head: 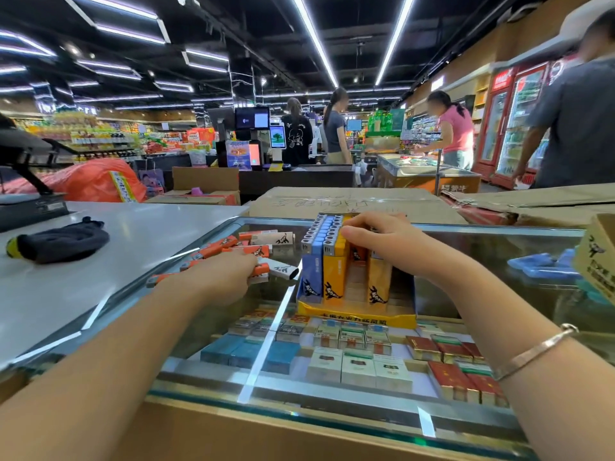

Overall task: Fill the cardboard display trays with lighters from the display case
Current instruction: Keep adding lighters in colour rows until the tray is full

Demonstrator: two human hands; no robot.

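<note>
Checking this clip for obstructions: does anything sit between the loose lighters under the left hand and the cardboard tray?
Nothing visible does. The left hand rests on the loose lighters, directly left of the cardboard tray; only bare glass counter lies between. The right hand rests on the tray's standing lighters.

You have a dark cloth (65, 239) on the white counter (100, 261), and cigarette packs (357, 367) under the glass

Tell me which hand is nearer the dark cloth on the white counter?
Left. The left hand rests on the loose lighters on the glass, just right of the dark cloth. The right hand is farther right, on the lighters standing in the tray.
</note>
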